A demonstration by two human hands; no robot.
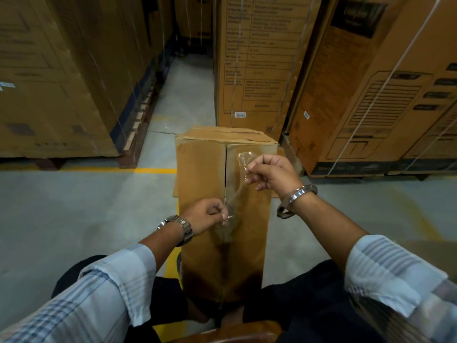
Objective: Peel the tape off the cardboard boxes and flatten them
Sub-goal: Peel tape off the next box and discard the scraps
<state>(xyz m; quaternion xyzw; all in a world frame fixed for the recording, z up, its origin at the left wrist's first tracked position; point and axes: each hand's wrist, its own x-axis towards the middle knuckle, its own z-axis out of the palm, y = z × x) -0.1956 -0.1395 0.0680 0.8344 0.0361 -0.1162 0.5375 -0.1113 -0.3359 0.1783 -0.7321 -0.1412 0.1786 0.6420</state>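
Nearest the camera, between the person's dark-trousered knees, a long brown cardboard box [222,219] lies lengthwise on the grey concrete floor [74,206], its two top flaps meeting along a centre seam. Both hands are closed in pinches on a strip of clear packing tape [241,174] that has come up off that seam. The left hand [206,215], with a metal wristwatch [179,229] behind it, pinches the lower end just above the box; the right hand [273,173], wearing a steel bangle [295,200], grips the upper end, which is crumpled into a loop.

The tape looks thin, light and limp, likely to stick to itself and to fingers, and it may tear if pulled unevenly; a hold close to where it leaves the cardboard would probably serve best. The box appears light and fairly stiff, creasing readily along its folds, so its flap edges are the natural places to grip for flattening.

Farther off, tall strapped brown cartons [259,58] stand on pallets beyond a yellow floor line [111,169].
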